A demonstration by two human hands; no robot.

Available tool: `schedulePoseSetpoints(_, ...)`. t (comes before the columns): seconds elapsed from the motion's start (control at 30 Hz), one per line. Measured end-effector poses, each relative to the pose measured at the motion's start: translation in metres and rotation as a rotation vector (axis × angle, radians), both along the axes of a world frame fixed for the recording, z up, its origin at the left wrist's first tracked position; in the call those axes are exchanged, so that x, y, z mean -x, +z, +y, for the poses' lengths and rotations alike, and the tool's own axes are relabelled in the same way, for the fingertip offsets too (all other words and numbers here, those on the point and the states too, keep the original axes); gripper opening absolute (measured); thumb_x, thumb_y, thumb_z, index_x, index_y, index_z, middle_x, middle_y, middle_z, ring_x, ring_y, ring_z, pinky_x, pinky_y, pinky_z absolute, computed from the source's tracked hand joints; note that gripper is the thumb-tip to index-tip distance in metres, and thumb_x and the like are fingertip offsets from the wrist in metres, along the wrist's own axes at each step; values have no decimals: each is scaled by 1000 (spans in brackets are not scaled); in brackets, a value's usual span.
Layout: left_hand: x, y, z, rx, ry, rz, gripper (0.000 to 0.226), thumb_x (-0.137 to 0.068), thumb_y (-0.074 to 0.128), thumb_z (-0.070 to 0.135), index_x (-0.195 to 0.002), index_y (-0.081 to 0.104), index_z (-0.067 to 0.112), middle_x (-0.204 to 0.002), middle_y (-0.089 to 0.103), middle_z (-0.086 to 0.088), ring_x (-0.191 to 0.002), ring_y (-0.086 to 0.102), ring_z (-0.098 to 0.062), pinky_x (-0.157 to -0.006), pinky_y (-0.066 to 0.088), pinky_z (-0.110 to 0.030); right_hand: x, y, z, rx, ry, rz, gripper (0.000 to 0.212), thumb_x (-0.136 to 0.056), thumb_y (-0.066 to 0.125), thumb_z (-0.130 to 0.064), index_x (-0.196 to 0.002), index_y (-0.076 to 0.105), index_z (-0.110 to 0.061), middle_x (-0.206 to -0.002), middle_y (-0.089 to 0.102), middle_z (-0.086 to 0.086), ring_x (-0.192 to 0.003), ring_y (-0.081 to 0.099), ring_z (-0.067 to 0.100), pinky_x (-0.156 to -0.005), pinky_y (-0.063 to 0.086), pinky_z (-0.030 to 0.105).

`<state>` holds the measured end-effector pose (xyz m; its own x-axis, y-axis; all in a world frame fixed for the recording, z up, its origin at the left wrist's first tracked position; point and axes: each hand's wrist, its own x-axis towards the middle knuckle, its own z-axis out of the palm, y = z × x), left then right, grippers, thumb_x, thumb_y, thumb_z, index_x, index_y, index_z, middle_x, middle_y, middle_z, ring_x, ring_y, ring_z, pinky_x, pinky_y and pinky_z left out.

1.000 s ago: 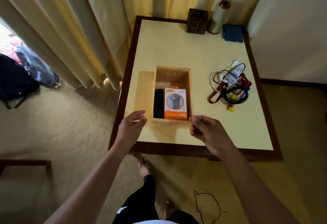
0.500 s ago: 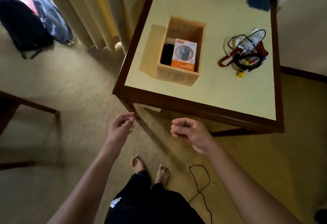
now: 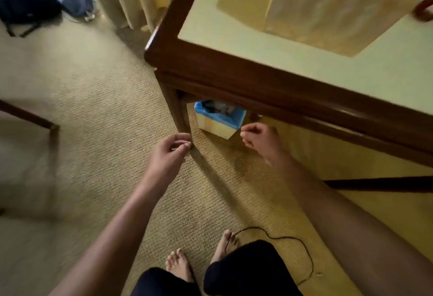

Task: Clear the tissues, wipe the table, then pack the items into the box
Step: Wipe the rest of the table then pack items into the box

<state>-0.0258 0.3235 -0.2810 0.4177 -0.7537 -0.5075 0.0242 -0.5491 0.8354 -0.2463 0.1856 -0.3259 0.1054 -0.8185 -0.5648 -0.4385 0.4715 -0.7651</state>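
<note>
The pale square bin with blue liner (image 3: 220,120) sits under the dark-framed table (image 3: 257,80), just ahead of my right hand (image 3: 260,139) and farther from my left hand (image 3: 168,155). Both hands curl thumb to fingertips. The blur hides whether they pinch tissue scraps.

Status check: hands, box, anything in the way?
Left hand fingertips pinched, contents unclear; right hand loosely curled, nothing seen. Box on table, blurred. Table leg beside left hand; bin beneath table.
</note>
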Motion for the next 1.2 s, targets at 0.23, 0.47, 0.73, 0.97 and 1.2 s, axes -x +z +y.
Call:
schedulePoseSetpoints(0.23, -9, -80, -22, 84, -48, -40, 23, -98, 63, 14, -110, 75, 30, -101, 77, 4, -94, 72, -12, -81, 55, -30, -39, -86, -96, 262, 3, 206, 19, -92, 69, -6, -109, 74, -13, -118, 72, 6, -112, 65, 22, -103, 51, 40)
schedulePoseSetpoints(0.47, -6, -63, -14, 72, -55, -44, 20, -98, 66, 17, -110, 75, 30, -102, 76, 4, -98, 72, -15, -88, 59, -38, -25, -76, -106, 169, -54, 191, 17, -97, 62, -26, -81, 57, -27, -86, 53, -6, -94, 54, 21, -81, 52, 37)
schedulePoseSetpoints(0.73, 14, 55, 12, 72, -89, -21, 17, -99, 66, 17, -110, 75, 27, -103, 76, 2, -98, 71, -21, -83, 58, -34, 26, 35, 12, 142, -227, -12, 13, -89, 76, -15, -99, 74, -24, -104, 73, -4, -101, 70, 16, -89, 60, 34)
schedulePoseSetpoints(0.97, 28, 169, 27, 87, -181, 24, 19, -100, 66, 18, -105, 76, 33, -101, 76, 3, -100, 71, -21, -85, 58, -36, 65, 188, 109, 108, -270, -58, 25, -90, 74, -4, -104, 75, -25, -108, 76, -9, -104, 70, 7, -91, 57, 27)
schedulePoseSetpoints(1.2, 51, 283, -4, 198, -304, -26, 18, -98, 68, 24, -102, 76, 40, -104, 75, 8, -104, 69, -16, -95, 57, -46, 115, 317, 133, 247, -387, -113, 22, -93, 73, -13, -104, 75, -31, -103, 75, -16, -104, 69, 6, -93, 58, 31)
